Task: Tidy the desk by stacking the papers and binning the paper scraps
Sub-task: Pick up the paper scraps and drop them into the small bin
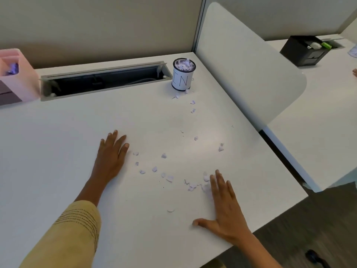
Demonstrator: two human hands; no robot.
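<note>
Several small pale paper scraps lie scattered over the white desk, most of them between my two hands. A thinner trail of scraps leads up to a small cylindrical bin at the back, which is wrapped in white paper and heaped with scraps. My left hand lies flat on the desk, fingers apart, just left of the scraps. My right hand also lies flat and spread, its fingertips touching a small cluster of scraps. Neither hand holds anything. No paper sheets are in view.
A pink organiser stands at the back left. An open cable trough runs along the desk's back edge. A white divider panel rises on the right, with a black box on the neighbouring desk. The desk's front right edge drops to dark floor.
</note>
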